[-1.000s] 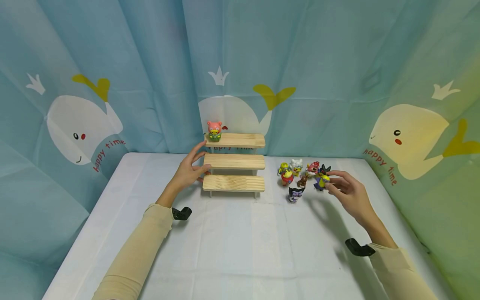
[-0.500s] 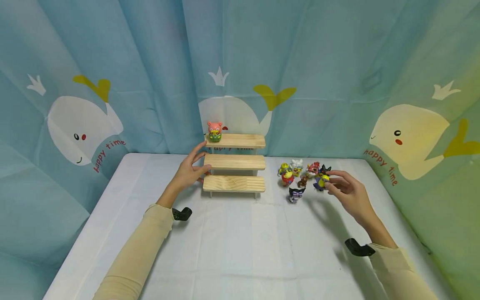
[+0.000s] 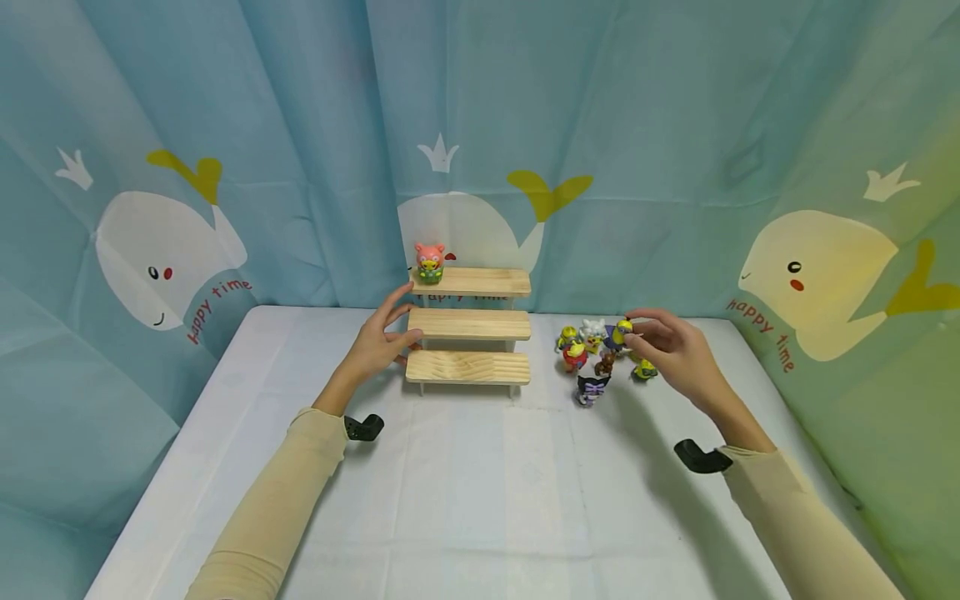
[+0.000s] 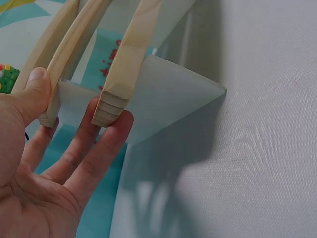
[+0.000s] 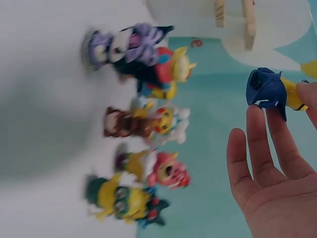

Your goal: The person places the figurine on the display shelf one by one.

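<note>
Three pale boards of grained wood, round-cornered, step down on flat translucent panels (image 4: pixel 173 96): one display stand (image 3: pixel 468 368), on white woven cloth (image 4: pixel 267 148), against a blue-green curtain (image 3: pixel 480 75) printed with white whales.

One left hand (image 3: pixel 372 342), at the stand's nine o'clock: we see thumb and fingertips holding the board ends.

One pink figurine (image 3: pixel 430 262), glossy, round-eared, at eleven o'clock on the top board.

Towards three o'clock from the stand we count a white-headed figurine (image 3: pixel 592 329), knobbly; a red-and-yellow figurine (image 3: pixel 575 357); a brown figurine (image 3: pixel 604 364); and, at the group's six o'clock, a purple-and-black figurine (image 3: pixel 592 389).

One right hand (image 3: pixel 678 354), pinching a blue-and-yellow figurine (image 5: pixel 267 89), smooth and flared, clear of the cloth.

Against half a second earlier, we note this hand and its figurine shifted towards ten o'clock, uncovering a yellow-green figurine (image 3: pixel 643 369); left hand and stand are unchanged.
</note>
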Tool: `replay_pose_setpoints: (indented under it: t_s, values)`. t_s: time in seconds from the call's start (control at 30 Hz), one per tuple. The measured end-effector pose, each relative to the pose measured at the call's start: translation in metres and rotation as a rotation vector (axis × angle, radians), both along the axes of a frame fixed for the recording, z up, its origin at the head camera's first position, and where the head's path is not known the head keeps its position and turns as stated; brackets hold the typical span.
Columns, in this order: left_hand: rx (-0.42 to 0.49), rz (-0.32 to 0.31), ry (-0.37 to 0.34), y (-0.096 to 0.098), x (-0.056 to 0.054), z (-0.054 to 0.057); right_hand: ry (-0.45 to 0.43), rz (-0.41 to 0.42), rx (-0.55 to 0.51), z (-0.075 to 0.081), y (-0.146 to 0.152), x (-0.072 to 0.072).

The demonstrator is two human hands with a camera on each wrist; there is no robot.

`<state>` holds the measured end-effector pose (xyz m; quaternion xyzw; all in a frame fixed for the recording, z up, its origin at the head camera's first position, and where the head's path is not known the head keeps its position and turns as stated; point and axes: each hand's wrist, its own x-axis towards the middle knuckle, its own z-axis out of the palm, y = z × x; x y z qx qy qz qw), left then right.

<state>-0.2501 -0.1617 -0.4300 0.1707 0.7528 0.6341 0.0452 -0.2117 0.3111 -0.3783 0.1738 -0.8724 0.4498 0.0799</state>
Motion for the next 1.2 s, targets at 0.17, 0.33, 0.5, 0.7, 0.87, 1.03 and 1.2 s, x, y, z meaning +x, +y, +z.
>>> replay_pose_setpoints:
  t_s: [0.17, 0.33, 0.5, 0.7, 0.87, 1.03, 1.2]
  values:
    - [-0.01, 0.001, 0.007, 0.0, 0.0, -0.001, -0.055, 0.015, -0.046, 0.012, -0.017, -0.011]
    - [-0.012, 0.007, -0.015, 0.0, 0.0, 0.0, -0.062, 0.042, -0.066, 0.019, -0.032, -0.02]
    - [-0.021, 0.018, -0.02, -0.001, -0.009, -0.011, -0.042, 0.064, -0.043, 0.025, -0.046, -0.029]
    - [-0.029, 0.028, 0.012, -0.003, -0.017, -0.024, -0.007, 0.1, -0.047, 0.032, -0.067, -0.043]
    - [-0.042, 0.041, 0.025, -0.004, -0.017, -0.025, -0.011, 0.107, -0.048, 0.037, -0.085, -0.053]
    - [-0.044, 0.044, 0.03, -0.004, -0.017, -0.026, -0.008, 0.154, -0.048, 0.042, -0.103, -0.064]
    - [-0.051, 0.037, 0.046, -0.004, -0.018, -0.027, 0.007, 0.19, -0.066, 0.047, -0.124, -0.071]
